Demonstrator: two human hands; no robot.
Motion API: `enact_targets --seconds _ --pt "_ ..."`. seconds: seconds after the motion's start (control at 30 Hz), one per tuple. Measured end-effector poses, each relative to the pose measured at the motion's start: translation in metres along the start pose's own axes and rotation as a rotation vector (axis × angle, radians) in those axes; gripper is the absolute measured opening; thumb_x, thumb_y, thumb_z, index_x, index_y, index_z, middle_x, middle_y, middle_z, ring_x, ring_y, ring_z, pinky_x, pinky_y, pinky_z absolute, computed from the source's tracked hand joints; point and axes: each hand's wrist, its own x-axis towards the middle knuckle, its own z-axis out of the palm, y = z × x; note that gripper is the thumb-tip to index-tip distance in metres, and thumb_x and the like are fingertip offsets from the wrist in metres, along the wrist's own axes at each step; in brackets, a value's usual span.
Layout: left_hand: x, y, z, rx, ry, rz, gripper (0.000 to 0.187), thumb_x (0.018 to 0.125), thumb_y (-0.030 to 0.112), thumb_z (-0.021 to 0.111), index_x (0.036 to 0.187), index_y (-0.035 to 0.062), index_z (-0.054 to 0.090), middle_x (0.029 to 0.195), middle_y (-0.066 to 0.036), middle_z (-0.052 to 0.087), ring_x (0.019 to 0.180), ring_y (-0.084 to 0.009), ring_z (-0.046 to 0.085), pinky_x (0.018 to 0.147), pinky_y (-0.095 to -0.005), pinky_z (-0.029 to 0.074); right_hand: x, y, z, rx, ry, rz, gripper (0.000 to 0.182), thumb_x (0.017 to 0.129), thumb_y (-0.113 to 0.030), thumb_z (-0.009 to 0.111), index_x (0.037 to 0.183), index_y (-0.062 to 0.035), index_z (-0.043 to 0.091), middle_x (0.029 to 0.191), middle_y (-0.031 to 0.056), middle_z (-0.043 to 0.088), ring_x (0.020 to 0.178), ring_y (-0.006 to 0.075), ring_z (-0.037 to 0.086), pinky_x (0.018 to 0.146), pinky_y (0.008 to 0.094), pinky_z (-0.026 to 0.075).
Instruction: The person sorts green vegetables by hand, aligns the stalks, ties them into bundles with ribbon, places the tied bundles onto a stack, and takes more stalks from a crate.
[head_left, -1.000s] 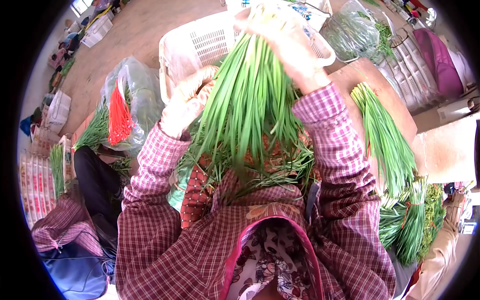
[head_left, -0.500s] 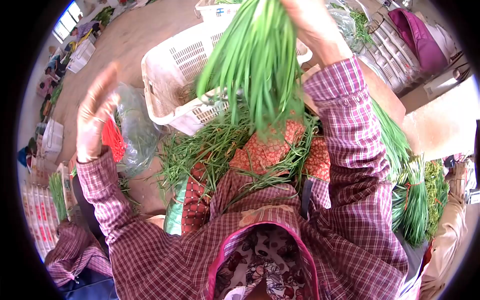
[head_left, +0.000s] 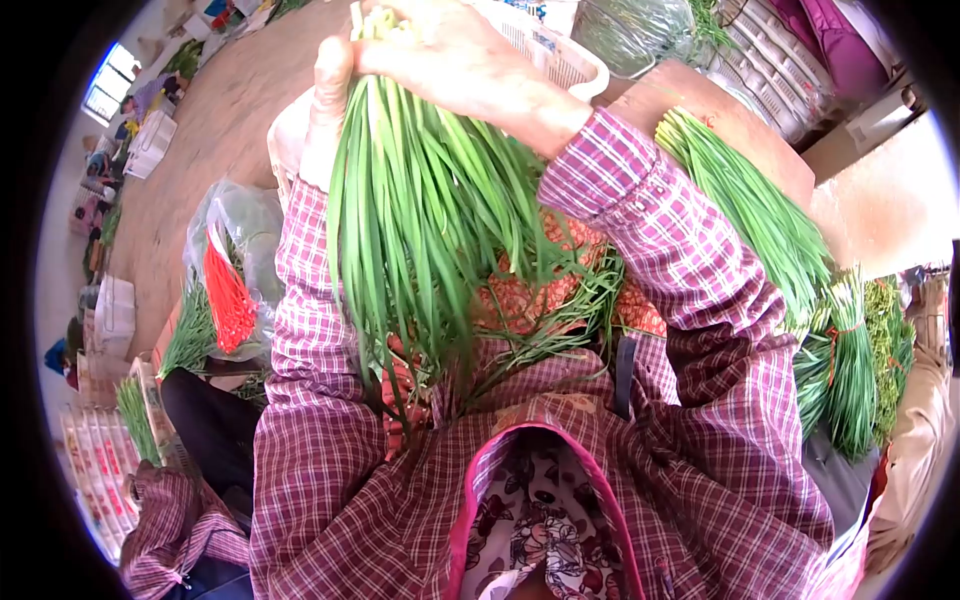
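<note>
Floor (head_left: 225, 130) behind, right hand (head_left: 460, 65) and its green bundle (head_left: 420, 190) partly block a basket (head_left: 562, 58).

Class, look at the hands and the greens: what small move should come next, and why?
Probably a light pat with the left hand to level the pale ends: they poke up unevenly above the right hand, which grips the bunch, and the left hand is right beside them.

Behind the right fingers (head_left: 385, 62), the white basket (head_left: 560, 55) is mostly hidden; below, tips of the leaf bunch (head_left: 430, 190) blur.
</note>
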Motion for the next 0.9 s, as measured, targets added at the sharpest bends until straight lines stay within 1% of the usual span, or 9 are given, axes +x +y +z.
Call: enact_targets --seconds 0.13,0.27,0.33,0.37,0.5,0.6,0.67,0.8,0.9 --pt "-0.006 -0.022 -0.026 -0.374 -0.129 -0.206 0.064 0.085 0.03 0.066 0.135 -0.0023 0.042 0.127 -0.021 0.055 0.109 -0.0296 0.062 0.093 -0.0402 0.053 0.005 0.007 -0.003 -0.228 0.02 -0.23 0.023 0.085 -0.022 0.056 0.088 0.0001 0.06 0.09 0.0178 0.059 0.086 0.0382 0.056 0.077 0.0464 0.044" --pt "-0.018 -0.016 0.006 -0.346 -0.056 -0.196 0.049 0.078 0.009 0.068 0.124 0.0015 0.051 0.105 -0.018 0.064 0.095 -0.0291 0.067 0.082 -0.0368 0.059 0.004 0.01 -0.009 -0.698 -0.162 -0.796 0.023 0.09 -0.023 0.056 0.095 -0.0009 0.062 0.091 0.0107 0.062 0.083 0.027 0.06 0.074 0.041 0.046" --pt "-0.021 -0.017 0.002 -0.331 -0.191 -0.319 0.045 0.079 0.007 0.066 0.122 0.0023 0.053 0.098 -0.016 0.066 0.094 -0.0292 0.067 0.082 -0.0375 0.058 0.007 0.01 0.002 -0.617 -0.233 -0.146 0.048 0.082 -0.05 0.067 0.102 -0.006 0.07 0.086 0.0092 0.07 0.077 0.0159 0.066 0.071 0.0309 0.053" --pt "-0.024 -0.019 -0.001 -0.298 -0.124 -0.369 0.046 0.079 0.009 0.067 0.122 0.001 0.053 0.094 -0.016 0.066 0.092 -0.0292 0.067 0.082 -0.0389 0.058 0.011 0.011 -0.004 -0.488 -0.381 0.067 0.058 0.079 -0.06 0.062 0.104 -0.0079 0.07 0.086 0.0126 0.07 0.074 0.0201 0.067 0.07 0.033 0.053" --pt "-0.014 -0.015 -0.021 -0.279 -0.155 -0.295 0.047 0.081 0.018 0.069 0.121 0.0005 0.053 0.088 -0.005 0.058 0.088 -0.0213 0.06 0.077 -0.0332 0.055 -0.002 -0.04 -0.036 0.322 -0.144 0.237 0.025 0.093 -0.023 0.057 0.104 -0.0004 0.061 0.094 0.0072 0.063 0.086 0.0178 0.061 0.072 0.0335 0.048" --pt "-0.004 -0.001 -0.05 -0.423 -0.142 -0.181 0.053 0.084 0.013 0.065 0.13 -0.0016 0.046 0.092 -0.009 0.061 0.094 -0.0253 0.06 0.084 -0.0364 0.054 -0.031 -0.046 -0.048 0.151 0.046 0.071 0.032 0.089 -0.017 0.063 0.115 0.0 0.056 0.103 0.01 0.064 0.092 0.0182 0.063 0.076 0.0303 0.05" --pt "-0.003 0.011 -0.066 -0.381 -0.092 -0.119 0.047 0.085 0.012 0.066 0.127 0.0001 0.049 0.094 -0.009 0.061 0.095 -0.0256 0.06 0.087 -0.0375 0.053 -0.053 -0.029 -0.045 -0.064 0.091 0.169 0.038 0.083 -0.039 0.066 0.097 -0.0039 0.069 0.077 0.0084 0.067 0.067 0.015 0.064 0.064 0.0298 0.051" --pt "0.0 0.025 -0.087 -0.386 -0.074 -0.1 0.045 0.083 0.011 0.067 0.124 0.0018 0.051 0.098 -0.009 0.063 0.098 -0.0275 0.061 0.093 -0.0413 0.05 -0.094 -0.013 -0.01 0.207 0.005 0.302 0.017 0.088 -0.016 0.064 0.093 0.0002 0.066 0.069 0.0041 0.063 0.062 0.0064 0.057 0.059 0.0262 0.048" --pt "-0.001 0.032 -0.089 -0.394 -0.097 -0.086 0.045 0.082 0.009 0.067 0.124 0.0028 0.052 0.099 -0.01 0.063 0.1 -0.0286 0.06 0.095 -0.0427 0.049 -0.1 -0.009 0.005 -0.016 0.009 0.291 0.016 0.085 -0.016 0.068 0.09 -0.0006 0.066 0.068 0.0094 0.066 0.06 0.0141 0.062 0.059 0.0286 0.05"
